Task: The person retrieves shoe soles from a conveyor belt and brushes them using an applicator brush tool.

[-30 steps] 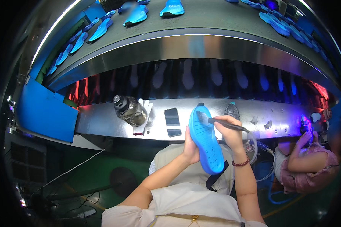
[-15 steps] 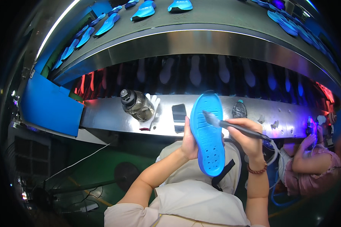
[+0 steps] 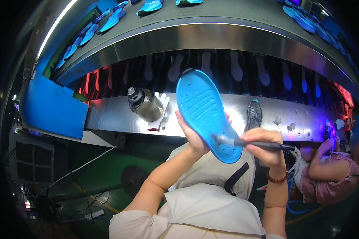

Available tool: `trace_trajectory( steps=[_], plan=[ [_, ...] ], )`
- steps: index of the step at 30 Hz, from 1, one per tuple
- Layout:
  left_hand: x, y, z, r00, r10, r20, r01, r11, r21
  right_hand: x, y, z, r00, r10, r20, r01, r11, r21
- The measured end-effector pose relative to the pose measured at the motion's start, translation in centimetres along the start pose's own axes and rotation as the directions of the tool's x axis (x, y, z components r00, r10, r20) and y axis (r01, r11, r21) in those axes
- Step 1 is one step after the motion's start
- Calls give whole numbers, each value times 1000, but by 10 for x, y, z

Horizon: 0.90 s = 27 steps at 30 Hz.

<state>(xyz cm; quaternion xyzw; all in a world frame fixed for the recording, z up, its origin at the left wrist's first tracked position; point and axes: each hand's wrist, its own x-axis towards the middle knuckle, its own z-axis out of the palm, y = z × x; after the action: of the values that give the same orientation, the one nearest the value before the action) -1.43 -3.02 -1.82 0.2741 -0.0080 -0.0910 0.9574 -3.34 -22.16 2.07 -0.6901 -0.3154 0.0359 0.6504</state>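
Observation:
Tilted with its broad end up and to the left, a bright blue shoe sole (image 3: 201,109) faces me with its ridged, holed inner side. My left hand (image 3: 193,137) is closed round it from the left and beneath, some fingers showing past its right edge. A dark-handled brush (image 3: 227,140) with pale bristles is pinched in my right hand (image 3: 265,146). Its bristle tip rests on or just over the narrow end, near the small holes; contact is hard to tell. A pale tube trails from the back of the handle.
On the metal ledge (image 3: 115,115) stand a dark-lidded bottle (image 3: 149,105), a white glove (image 3: 163,99) and a dark sole-shaped piece (image 3: 253,115). Blue soles (image 3: 111,20) lie on the belt (image 3: 227,10) above. At right sits another person (image 3: 327,171), hands near a violet-lit object.
The sole has risen and turned, its broad end swinging up and left. The brush has passed from the ridged broad part to the holed narrow end. A grey patch on the ledge is now covered.

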Motion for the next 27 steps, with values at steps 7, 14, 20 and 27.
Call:
trace_trajectory(
  steps=[7, 14, 20, 27],
  plan=[
    [8, 15, -1, 994, 85, 69, -81, 995, -59, -17, 4, -3, 1000, -12, 26, 8, 990, 137],
    [15, 29, -2, 976, 48, 212, -46, 999, -15, -23, 21, -4, 999, 47, 6, -46, 932, 359],
    [-14, -9, 8, 984, -50, 168, 77, 984, -160, -17, 15, 32, 923, 290, -254, -77, 785, 614],
    [-3, 14, -9, 926, -244, 287, 257, 966, -8, -12, -11, 12, 977, 214, -22, -213, 976, 41]
  ],
)
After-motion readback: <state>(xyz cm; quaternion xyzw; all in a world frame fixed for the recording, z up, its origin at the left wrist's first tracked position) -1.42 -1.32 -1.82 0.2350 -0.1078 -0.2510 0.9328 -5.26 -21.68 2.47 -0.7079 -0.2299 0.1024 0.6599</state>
